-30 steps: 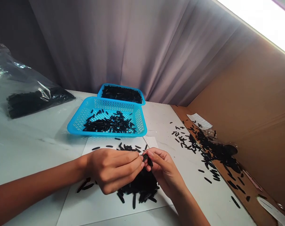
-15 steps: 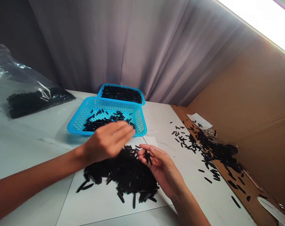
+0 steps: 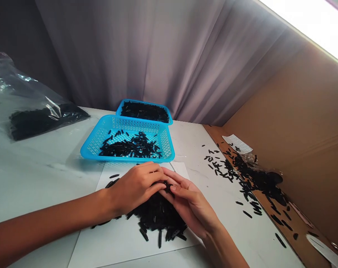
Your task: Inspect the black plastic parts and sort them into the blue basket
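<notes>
A heap of small, slim black pieces (image 3: 157, 217) lies on a white sheet (image 3: 90, 249) below my hands; their exact kind cannot be made out. Cupped over the heap's right side, my right hand (image 3: 192, 201) holds a few black pieces (image 3: 167, 186) between palm and thumb. My left hand (image 3: 138, 186) meets it from the left, fingers curled and tips at those same pieces; what its fingertips grip is hidden. Just beyond my hands, a blue perforated basket (image 3: 86, 149) has loose black pieces lying in it.
Behind it stands a second blue basket (image 3: 171, 121), filled with black pieces. A clear plastic bag (image 3: 46, 98) with dark contents rests at left. Black pieces (image 3: 258, 182) are scattered at right along a cardboard wall (image 3: 303, 149), near a white gridded paper (image 3: 238, 143).
My left hand has come back from the front of the blue basket to my right hand. My right hand's fingers have closed somewhat around the black pieces.
</notes>
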`<action>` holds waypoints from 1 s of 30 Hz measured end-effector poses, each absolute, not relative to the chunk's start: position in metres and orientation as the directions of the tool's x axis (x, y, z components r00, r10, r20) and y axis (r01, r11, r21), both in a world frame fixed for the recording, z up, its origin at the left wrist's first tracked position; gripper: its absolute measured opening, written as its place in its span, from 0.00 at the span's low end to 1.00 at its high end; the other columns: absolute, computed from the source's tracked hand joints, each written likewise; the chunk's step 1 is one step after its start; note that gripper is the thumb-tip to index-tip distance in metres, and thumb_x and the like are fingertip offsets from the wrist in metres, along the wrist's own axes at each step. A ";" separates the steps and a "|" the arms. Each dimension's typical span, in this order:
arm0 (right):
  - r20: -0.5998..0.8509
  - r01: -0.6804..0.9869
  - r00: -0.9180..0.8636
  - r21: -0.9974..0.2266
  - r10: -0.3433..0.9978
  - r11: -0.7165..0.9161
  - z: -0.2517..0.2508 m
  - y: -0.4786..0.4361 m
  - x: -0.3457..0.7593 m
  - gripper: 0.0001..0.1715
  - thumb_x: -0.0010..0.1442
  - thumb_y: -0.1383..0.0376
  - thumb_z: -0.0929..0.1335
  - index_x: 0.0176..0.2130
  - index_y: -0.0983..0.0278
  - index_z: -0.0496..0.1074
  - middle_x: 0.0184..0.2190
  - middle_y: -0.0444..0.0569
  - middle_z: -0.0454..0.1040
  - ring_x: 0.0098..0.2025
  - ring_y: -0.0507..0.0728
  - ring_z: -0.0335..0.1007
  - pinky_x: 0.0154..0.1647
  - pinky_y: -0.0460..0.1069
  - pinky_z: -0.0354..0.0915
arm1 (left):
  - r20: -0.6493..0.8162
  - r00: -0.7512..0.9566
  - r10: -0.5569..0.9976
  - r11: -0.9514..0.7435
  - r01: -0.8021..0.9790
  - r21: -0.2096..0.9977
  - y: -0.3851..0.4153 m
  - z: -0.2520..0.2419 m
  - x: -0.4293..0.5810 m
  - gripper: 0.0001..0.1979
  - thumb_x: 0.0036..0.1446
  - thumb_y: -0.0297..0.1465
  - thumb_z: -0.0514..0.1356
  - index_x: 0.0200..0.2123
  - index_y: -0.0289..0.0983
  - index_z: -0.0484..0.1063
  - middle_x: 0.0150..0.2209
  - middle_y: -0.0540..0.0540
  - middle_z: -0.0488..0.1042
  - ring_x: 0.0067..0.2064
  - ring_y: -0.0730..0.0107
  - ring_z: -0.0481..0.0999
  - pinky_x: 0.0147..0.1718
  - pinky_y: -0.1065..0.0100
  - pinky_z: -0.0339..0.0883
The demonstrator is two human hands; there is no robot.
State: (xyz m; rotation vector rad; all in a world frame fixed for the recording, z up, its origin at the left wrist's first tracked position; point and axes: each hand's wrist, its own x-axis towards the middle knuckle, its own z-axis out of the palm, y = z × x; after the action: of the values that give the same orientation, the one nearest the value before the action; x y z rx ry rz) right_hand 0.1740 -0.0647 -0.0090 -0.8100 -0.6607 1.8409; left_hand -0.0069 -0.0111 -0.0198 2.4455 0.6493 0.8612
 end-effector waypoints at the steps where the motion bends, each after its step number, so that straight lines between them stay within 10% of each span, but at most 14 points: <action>1: -0.235 -0.557 -0.308 -0.741 0.922 -0.375 -0.009 -0.065 0.174 0.24 0.57 0.74 0.70 0.53 0.65 0.76 0.53 0.53 0.76 0.59 0.60 0.68 0.66 0.55 0.57 | 0.462 0.684 0.564 -0.780 0.257 0.570 -0.010 -0.020 -0.007 0.08 0.66 0.25 0.56 0.44 0.36 0.75 0.42 0.44 0.78 0.45 0.64 0.75 0.45 0.63 0.70; 17: -0.262 -0.352 -0.142 -0.888 0.955 -0.296 -0.016 -0.064 0.180 0.08 0.57 0.63 0.75 0.36 0.66 0.80 0.29 0.45 0.75 0.31 0.48 0.65 0.34 0.42 0.61 | 0.666 0.531 0.523 -0.830 0.140 0.540 -0.014 -0.015 -0.006 0.10 0.61 0.18 0.60 0.44 0.35 0.73 0.38 0.48 0.79 0.39 0.72 0.78 0.39 0.70 0.71; 30: -0.302 -0.436 -0.126 -0.839 0.945 -0.326 -0.010 -0.063 0.178 0.14 0.57 0.64 0.75 0.43 0.69 0.79 0.39 0.53 0.81 0.38 0.52 0.73 0.45 0.46 0.66 | 0.672 0.328 0.664 -0.748 0.280 0.602 0.002 -0.002 -0.011 0.15 0.54 0.18 0.65 0.44 0.36 0.73 0.34 0.53 0.79 0.34 0.77 0.79 0.38 0.76 0.73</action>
State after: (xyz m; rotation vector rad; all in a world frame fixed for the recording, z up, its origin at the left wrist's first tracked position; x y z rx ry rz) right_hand 0.1780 -0.0635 -0.0104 -1.0455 -0.7119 1.6690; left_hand -0.0112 0.0017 -0.0022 2.2212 0.8360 1.3947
